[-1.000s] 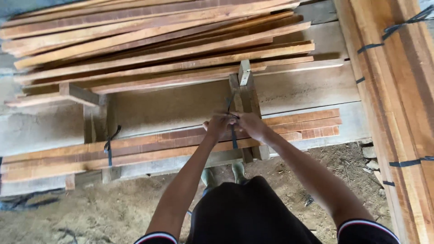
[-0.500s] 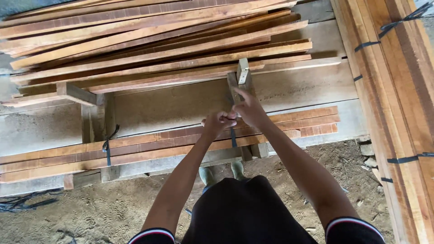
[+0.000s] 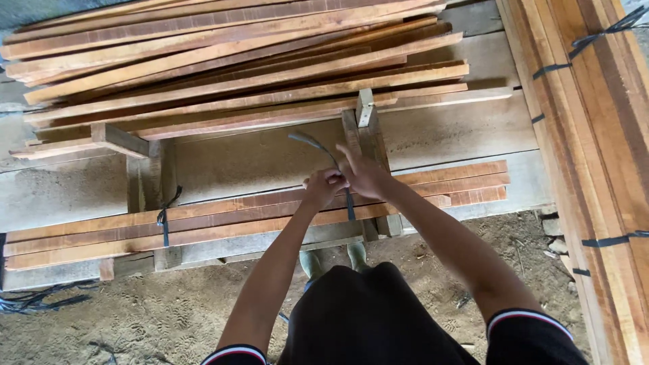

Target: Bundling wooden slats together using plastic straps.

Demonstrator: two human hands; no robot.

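Both hands meet at a dark strap on a plank bundle
Left hand [image 3: 323, 186] pinches the strap [image 3: 349, 205]; right hand [image 3: 365, 177], fingers half spread, grips its loose end above the planks [image 3: 223, 220]

Can't really see the knot itself, the left hand [image 3: 323, 186] and right hand [image 3: 364, 176] are bunched right over where the dark strap [image 3: 349, 205] crosses the bundle of boards [image 3: 250, 217]. The strap's loose end [image 3: 307, 141] is motion-blurred, so it's probably flat strapping, but hard to say. The bundle runs off the left edge, and the big loose plank stack [image 3: 236, 74] gets cut off at the top. The strapped lumber stack [image 3: 595, 135] on the right is cropped too. Rubber boots [image 3: 356, 255] mostly hide behind the dark shorts [image 3: 372, 318].
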